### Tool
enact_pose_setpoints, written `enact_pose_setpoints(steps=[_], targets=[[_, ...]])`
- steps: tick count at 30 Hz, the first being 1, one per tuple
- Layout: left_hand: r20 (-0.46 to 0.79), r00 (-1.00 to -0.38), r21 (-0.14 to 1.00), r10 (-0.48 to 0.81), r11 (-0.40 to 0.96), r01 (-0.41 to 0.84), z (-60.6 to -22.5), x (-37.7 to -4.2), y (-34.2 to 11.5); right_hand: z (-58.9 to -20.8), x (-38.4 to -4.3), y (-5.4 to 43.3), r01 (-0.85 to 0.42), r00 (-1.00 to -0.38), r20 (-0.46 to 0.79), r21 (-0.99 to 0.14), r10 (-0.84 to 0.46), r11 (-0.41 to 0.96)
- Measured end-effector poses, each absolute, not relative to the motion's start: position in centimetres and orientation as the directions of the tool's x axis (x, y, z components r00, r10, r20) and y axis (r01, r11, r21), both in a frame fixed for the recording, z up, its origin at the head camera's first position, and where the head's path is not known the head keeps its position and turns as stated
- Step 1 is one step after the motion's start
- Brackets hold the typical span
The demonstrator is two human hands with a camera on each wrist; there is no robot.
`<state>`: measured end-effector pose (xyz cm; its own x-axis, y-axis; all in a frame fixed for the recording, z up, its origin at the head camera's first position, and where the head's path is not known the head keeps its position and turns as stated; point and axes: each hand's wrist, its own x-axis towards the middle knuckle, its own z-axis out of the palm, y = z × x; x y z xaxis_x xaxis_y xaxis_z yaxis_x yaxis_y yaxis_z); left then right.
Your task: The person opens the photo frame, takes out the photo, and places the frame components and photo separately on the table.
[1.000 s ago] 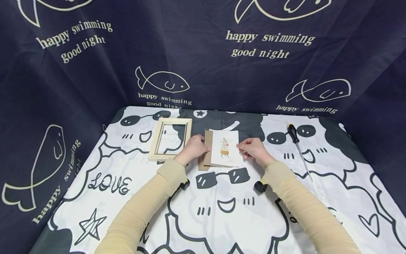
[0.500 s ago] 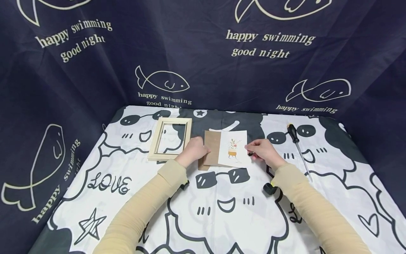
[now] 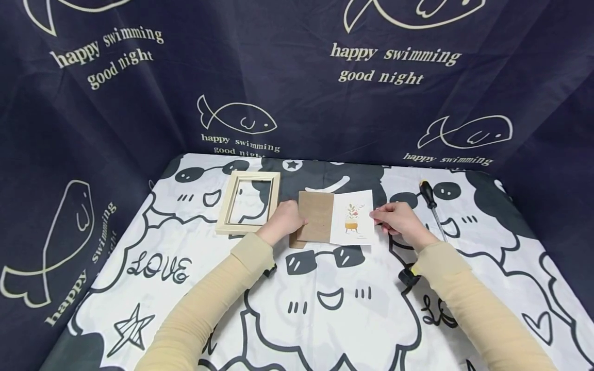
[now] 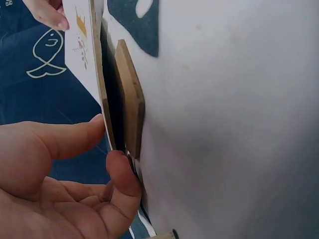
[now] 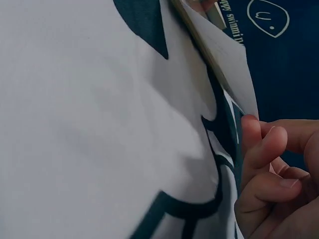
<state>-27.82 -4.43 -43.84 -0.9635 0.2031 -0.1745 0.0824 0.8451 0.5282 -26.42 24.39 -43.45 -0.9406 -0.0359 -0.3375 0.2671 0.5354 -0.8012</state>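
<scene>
My left hand (image 3: pixel 282 221) pinches the left edge of a thin brown board (image 3: pixel 315 216) between thumb and fingers, raised a little off the table. A white card (image 3: pixel 352 221) printed with a plant in an orange pot overlaps the board's right side. The card's right edge is pinched by my right hand (image 3: pixel 402 222), thumb against fingertip. Under the held board, another brown piece (image 4: pixel 130 99) lies on the cloth in the left wrist view; its far part is hidden. From the right wrist view the card (image 5: pixel 232 64) appears nearly edge-on.
Left of my hands lies a pale wooden picture frame (image 3: pixel 224 206) with an open middle. A screwdriver (image 3: pixel 428 195) with a black handle lies at the right, its tip hidden behind my right arm. Dark curtains (image 3: pixel 315 118) stand behind the patterned tablecloth (image 3: pixel 343 330).
My right hand has drawn the card to the right across the board, baring more of the brown surface. My left hand stays in nearly the same place on the board's edge.
</scene>
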Motion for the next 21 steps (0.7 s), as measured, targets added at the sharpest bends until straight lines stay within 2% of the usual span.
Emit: enact_pose_setpoints(steps=[12, 21], targets=[[-0.161, -0.966, 0.523, 0.202, 0.848, 0.090, -44.0, -27.9, -4.4, -41.2, -25.4, 25.6, 0.230, -0.954, -0.296, -0.831, -0.054, 0.507], [-0.096, -0.978, 0.499, 0.185, 0.859, 0.113, -43.5, -27.5, -4.5, -39.8, -25.4, 25.8, 0.243, -0.951, -0.307, -0.808, -0.031, 0.537]])
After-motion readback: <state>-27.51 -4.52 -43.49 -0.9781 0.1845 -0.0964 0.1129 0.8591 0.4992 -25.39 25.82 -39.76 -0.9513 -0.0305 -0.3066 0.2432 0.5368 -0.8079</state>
